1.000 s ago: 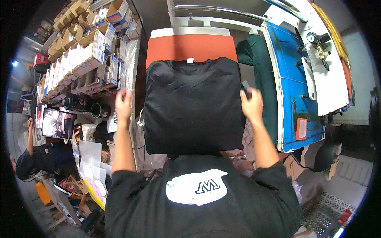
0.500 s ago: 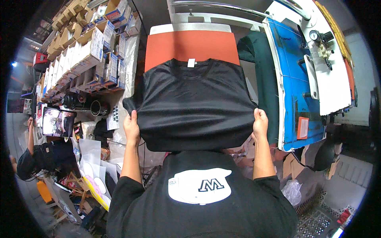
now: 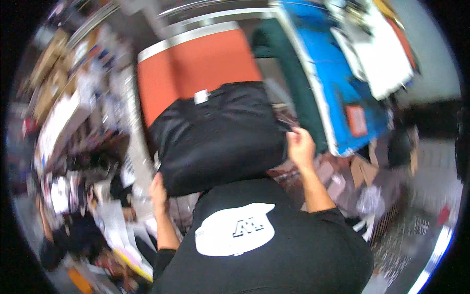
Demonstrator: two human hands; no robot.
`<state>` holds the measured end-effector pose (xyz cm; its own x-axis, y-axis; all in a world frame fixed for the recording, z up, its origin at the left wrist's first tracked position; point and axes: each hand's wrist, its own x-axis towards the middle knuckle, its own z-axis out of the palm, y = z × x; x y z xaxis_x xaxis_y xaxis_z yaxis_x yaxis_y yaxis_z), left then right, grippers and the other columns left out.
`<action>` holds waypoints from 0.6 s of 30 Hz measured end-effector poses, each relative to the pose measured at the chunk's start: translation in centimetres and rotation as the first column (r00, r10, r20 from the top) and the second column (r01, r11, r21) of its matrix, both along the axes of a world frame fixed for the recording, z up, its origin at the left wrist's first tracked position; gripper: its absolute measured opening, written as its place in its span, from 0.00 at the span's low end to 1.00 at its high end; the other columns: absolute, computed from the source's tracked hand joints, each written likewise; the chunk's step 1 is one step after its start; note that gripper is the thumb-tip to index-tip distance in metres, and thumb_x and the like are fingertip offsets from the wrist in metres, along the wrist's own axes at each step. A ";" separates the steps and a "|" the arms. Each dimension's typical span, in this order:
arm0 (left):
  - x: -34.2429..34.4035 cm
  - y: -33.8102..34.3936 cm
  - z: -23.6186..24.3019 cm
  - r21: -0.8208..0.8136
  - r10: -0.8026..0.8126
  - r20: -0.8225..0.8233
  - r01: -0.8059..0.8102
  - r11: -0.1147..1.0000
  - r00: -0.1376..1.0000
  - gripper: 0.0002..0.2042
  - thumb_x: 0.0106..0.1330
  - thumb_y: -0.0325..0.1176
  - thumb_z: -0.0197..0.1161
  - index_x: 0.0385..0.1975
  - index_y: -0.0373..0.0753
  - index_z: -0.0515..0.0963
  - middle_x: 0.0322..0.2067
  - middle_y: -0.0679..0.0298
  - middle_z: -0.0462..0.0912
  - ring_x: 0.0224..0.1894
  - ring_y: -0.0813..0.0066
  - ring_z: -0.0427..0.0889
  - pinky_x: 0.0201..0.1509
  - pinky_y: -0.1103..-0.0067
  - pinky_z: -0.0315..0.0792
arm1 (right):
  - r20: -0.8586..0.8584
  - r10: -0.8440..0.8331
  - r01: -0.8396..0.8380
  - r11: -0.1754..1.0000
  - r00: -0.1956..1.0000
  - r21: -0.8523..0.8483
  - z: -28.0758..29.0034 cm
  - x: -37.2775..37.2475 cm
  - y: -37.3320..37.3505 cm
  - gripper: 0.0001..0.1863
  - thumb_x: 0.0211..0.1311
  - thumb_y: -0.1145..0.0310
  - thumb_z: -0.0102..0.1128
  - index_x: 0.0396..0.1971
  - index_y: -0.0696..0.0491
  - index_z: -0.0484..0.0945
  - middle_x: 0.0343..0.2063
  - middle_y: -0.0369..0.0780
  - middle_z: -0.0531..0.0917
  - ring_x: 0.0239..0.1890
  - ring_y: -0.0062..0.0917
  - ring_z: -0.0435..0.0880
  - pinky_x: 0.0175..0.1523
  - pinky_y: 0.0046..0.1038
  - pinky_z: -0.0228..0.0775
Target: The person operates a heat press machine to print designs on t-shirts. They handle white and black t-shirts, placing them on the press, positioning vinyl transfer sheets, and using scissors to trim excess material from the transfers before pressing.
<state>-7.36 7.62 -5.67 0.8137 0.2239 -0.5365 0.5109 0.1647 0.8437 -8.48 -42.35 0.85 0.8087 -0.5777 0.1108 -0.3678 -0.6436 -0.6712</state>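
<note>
A black T-shirt (image 3: pixel 215 142) lies over the front of an orange-red padded platen (image 3: pixel 191 59), its collar and small white label toward the back and its lower part drawn toward me. My left hand (image 3: pixel 159 191) is closed on the shirt's lower left edge, and my right hand (image 3: pixel 299 147) grips the right edge a little higher in the picture. The whole picture is blurred by motion, so the exact fingertip hold is soft.
A blue board (image 3: pixel 318 73) and white machine part (image 3: pixel 387 68) stand at the right, beside dark green cloth (image 3: pixel 303 108). Cardboard boxes (image 3: pixel 58 83) crowd the left. A co-worker (image 3: pixel 73 235) in dark clothing is at the lower left. A metal rail (image 3: pixel 196 7) crosses the back.
Both hands moved from beside the shirt to grip its side edges, then drew it toward me, uncovering more of the platen. The view has swung, tilting the whole scene.
</note>
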 end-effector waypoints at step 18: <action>7.7 3.3 1.5 0.704 -0.360 0.301 0.049 0.708 0.883 0.13 0.72 0.36 0.60 0.45 0.31 0.79 0.41 0.60 0.83 0.43 0.71 0.80 0.50 0.76 0.73 | -0.099 -0.631 0.536 0.722 0.770 -0.437 13.6 -1.6 -14.2 0.20 0.56 0.63 0.71 0.45 0.55 0.76 0.49 0.47 0.80 0.55 0.44 0.75 0.57 0.49 0.66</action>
